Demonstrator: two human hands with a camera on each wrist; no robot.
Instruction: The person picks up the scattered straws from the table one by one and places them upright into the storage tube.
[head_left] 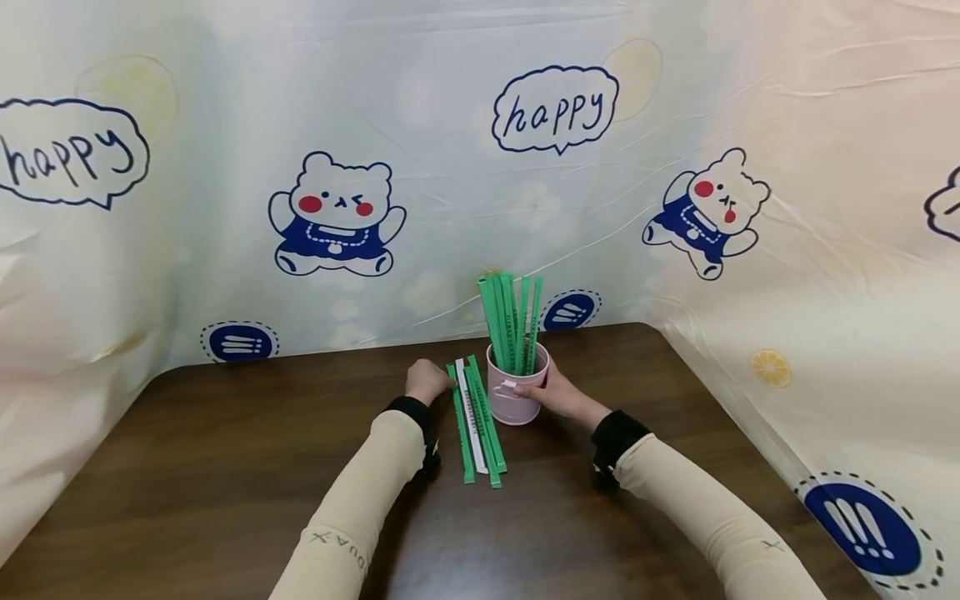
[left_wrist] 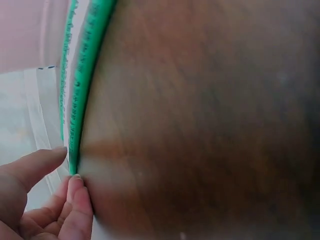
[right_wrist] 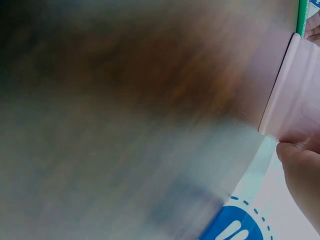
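Several long, thin packets lie side by side on the table, green ones (head_left: 497,446) with dark print and a white one (head_left: 472,417) among them. At their far left end my left hand (head_left: 427,381) pinches the tip of a green packet (left_wrist: 75,120), with thumb and fingertips at its edges. Just to the right stands a pink bucket (head_left: 514,408), upright, with several green packets (head_left: 504,321) sticking out of it. My right hand (head_left: 558,393) grips the bucket from its right side. In the right wrist view only part of the bucket (right_wrist: 297,95) and the thumb (right_wrist: 300,170) show clearly.
The brown wooden table (head_left: 247,483) ends at a back edge close behind the bucket. A pale printed sheet (head_left: 450,150) with bear drawings hangs behind the table and along its sides.
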